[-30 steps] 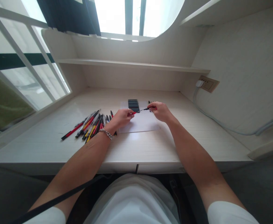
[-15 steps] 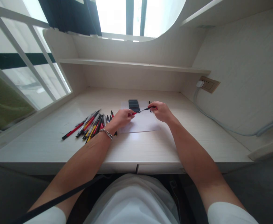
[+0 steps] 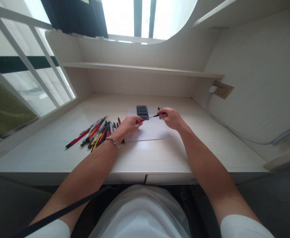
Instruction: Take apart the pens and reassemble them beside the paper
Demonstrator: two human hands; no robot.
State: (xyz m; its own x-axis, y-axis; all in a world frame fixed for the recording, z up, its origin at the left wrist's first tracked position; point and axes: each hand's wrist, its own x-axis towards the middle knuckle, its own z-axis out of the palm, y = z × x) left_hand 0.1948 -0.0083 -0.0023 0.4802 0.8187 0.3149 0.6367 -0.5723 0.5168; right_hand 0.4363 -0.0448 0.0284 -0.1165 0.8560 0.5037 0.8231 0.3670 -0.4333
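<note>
My left hand [image 3: 130, 125] is closed in a pinch around a red pen piece [image 3: 142, 120], its tip pointing right. My right hand [image 3: 170, 117] pinches a black pen piece [image 3: 156, 115] that points left. A thin, shiny refill-like stem [image 3: 150, 117] spans the gap between the two pieces, above a sheet of white paper [image 3: 150, 131]. Just beyond my left fingers lies a dark flat case [image 3: 141, 110], with stripes across it. Partly behind my right fingers, a small black item [image 3: 159, 108] shows only its end.
Left of my left hand, several red, black, yellow and clear pens [image 3: 96, 132] lie in a loose heap. A shelf [image 3: 140, 68] runs above the back of the desk [image 3: 209, 145]. A plug and cable [image 3: 224, 125] hang along the right wall.
</note>
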